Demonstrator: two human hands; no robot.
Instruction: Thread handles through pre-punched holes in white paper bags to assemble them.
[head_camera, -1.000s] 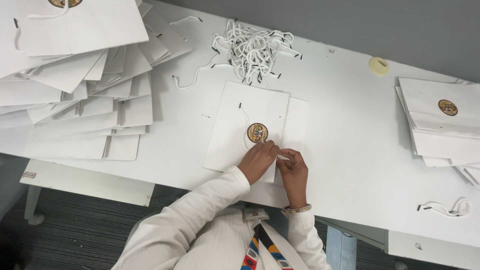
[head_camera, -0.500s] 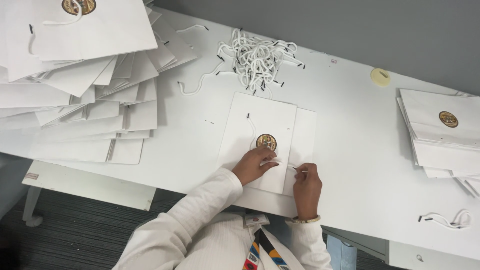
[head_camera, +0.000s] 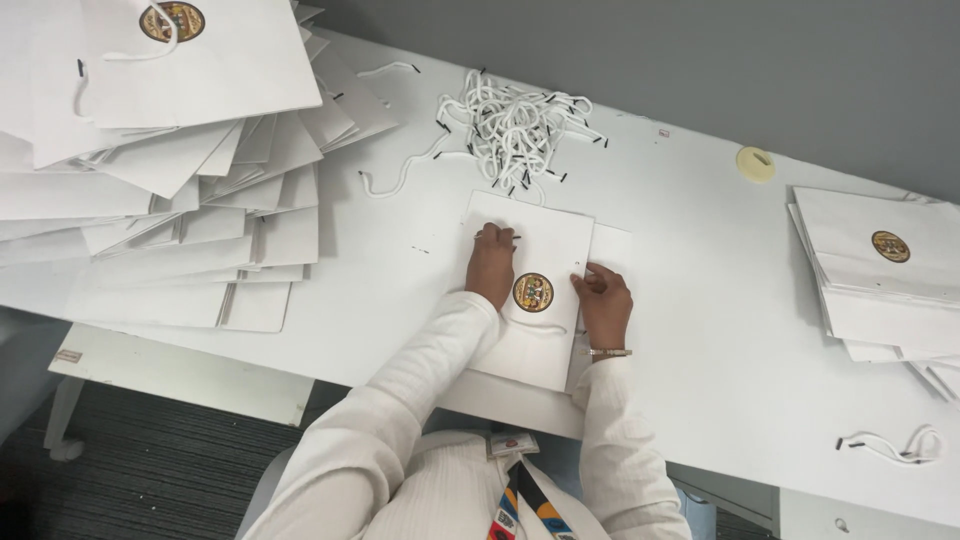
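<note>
The flat white bag (head_camera: 530, 290) lies on the desk (head_camera: 700, 300) directly under both hands, long axis running away from the person; left hand (head_camera: 492, 265) presses its far-left edge, fingers flat, right hand (head_camera: 603, 303) loosely curled on the right edge, gripping nothing

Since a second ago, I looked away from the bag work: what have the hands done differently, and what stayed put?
The left hand slid up the white paper bag to a black-tipped cord end near its top edge. The right hand drew apart from it and now lies at the bag's right edge. The bag, the heap of cords and the bag stacks stayed put.
</note>
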